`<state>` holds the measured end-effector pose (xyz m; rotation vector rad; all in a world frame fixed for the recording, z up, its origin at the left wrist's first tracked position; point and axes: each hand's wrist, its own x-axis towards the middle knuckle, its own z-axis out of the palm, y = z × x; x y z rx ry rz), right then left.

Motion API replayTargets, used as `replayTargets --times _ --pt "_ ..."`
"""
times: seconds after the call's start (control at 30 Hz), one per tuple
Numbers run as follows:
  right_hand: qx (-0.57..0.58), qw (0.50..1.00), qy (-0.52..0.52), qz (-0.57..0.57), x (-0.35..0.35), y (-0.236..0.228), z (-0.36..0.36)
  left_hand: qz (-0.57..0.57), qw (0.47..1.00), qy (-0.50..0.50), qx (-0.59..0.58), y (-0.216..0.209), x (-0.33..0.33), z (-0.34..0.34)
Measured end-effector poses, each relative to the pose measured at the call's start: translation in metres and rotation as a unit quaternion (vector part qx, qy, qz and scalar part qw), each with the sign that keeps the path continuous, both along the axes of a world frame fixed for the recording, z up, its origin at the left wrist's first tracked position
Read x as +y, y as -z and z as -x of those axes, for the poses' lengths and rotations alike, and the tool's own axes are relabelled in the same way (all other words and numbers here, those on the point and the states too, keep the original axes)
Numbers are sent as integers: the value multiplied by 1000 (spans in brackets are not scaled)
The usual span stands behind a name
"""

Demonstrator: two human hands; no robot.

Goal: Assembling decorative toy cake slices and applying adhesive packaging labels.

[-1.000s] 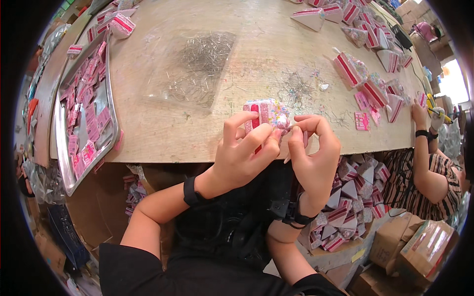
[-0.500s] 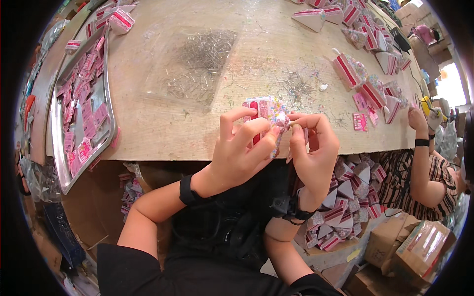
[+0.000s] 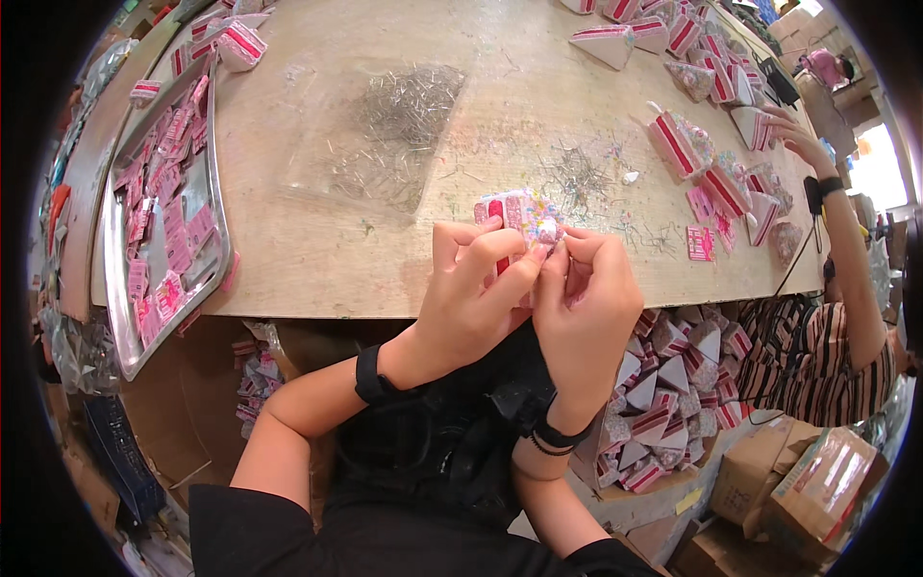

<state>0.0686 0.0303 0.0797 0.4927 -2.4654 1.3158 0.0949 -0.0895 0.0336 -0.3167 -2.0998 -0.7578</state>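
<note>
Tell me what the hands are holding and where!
A pink-and-white cake slice: the left hand grips its striped side. The right hand is at its sprinkled side, grip unclear.

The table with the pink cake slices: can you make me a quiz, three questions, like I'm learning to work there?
1. Pick one: what lies in the metal tray?
A) pink cards
B) paintbrushes
C) drinking cups

2. True or false: the left hand of the person in black is holding a cake slice with sprinkle-like bits on it.

3. Fill in the missing word: the striped top shows on the ____ side of the picture.

Key:
1. A, pink cards
2. True
3. right
</note>
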Motion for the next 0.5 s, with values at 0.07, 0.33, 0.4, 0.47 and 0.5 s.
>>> replayTargets --times 0.07,0.33,0.4,0.47,0.5 --pt "26 999 -10 -25 -1 -5 -3 2 1000 -1 -5 0 -1 0" --pt "-190 967 -66 154 26 -16 0 -47 997 47 -49 2 -3 -3" --pt "-228 934 -102 257 32 -9 7 -87 992 65 -58 6 -2 -2" --pt "-263 923 -88 268 36 -8 13 -126 986 84 -69 7 -1 -1" --pt "-299 909 -75 281 36 -7 16 -118 986 94 -75 5 -1 -1"
